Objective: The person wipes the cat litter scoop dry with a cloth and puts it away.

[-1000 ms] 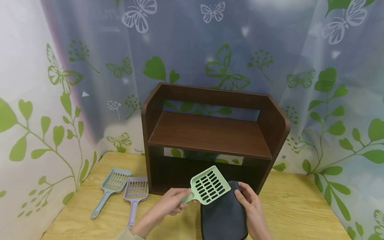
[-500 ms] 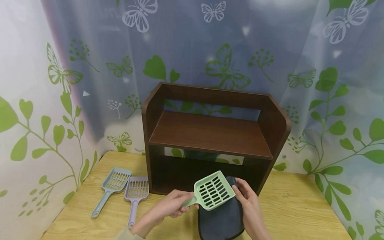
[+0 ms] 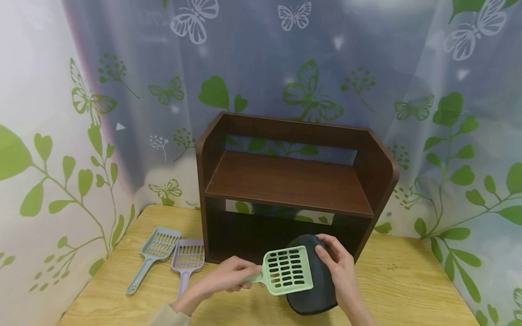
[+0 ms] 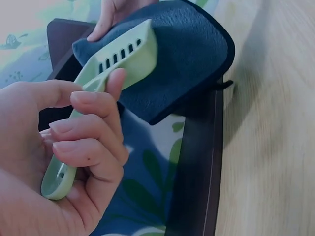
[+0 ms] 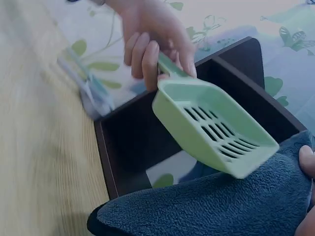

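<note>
My left hand (image 3: 233, 275) grips the handle of a pale green slotted litter scoop (image 3: 287, 270), its fingers curled round it in the left wrist view. My right hand (image 3: 343, 270) pinches the upper edge of a dark blue cloth (image 3: 318, 289) with black edging. That cloth (image 5: 206, 209) has a plush face in the right wrist view, where the scoop's front end overlaps it. In the head view the scoop lies across the cloth's left side, in front of the shelf. A blue litter scoop (image 3: 159, 246) and a purple one (image 3: 188, 255) lie on the table at left.
A dark brown two-tier shelf (image 3: 288, 181) stands at the back of the wooden table (image 3: 409, 289), just beyond my hands. Behind it and along both sides hangs a curtain (image 3: 258, 49) printed with leaves and butterflies.
The scoop has turned, its head now pointing right and slightly down rather than up and right. The cloth's lower end has come up and the cloth looks shorter. Both hands keep their holds.
</note>
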`<action>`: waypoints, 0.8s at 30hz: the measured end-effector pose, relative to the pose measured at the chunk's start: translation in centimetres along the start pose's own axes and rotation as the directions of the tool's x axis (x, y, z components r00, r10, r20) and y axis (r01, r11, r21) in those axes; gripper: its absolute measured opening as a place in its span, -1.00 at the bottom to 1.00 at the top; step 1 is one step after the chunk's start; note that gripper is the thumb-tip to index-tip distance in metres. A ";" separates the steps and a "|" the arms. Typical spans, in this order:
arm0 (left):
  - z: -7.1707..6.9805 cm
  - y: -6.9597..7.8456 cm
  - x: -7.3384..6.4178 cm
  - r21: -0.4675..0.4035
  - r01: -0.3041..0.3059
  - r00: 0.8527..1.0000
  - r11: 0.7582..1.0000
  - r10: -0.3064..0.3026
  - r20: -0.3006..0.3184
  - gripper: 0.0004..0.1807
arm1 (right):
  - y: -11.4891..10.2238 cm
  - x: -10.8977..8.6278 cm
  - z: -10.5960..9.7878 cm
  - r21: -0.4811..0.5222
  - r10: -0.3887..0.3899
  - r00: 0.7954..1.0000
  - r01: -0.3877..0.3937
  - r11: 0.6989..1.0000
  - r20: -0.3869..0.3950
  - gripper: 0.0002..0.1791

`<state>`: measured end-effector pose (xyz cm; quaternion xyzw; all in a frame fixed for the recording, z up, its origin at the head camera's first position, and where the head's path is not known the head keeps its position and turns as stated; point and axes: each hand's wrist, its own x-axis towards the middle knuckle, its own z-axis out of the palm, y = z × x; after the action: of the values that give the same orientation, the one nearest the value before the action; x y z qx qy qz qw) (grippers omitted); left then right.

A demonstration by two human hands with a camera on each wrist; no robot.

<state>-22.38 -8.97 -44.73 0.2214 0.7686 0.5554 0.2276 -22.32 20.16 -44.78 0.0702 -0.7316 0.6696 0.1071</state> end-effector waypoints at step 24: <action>0.3 1.5 0.1 0.325 -0.137 0.991 0.936 0.132 0.038 -0.51 | -1.6 1.0 2.9 -0.325 -0.437 0.756 0.621 0.713 0.487 -0.72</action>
<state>-22.10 -8.24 -43.35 0.3122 0.8314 0.4327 0.1553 -23.07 17.19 -43.25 0.3794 -0.8238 0.3855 0.1697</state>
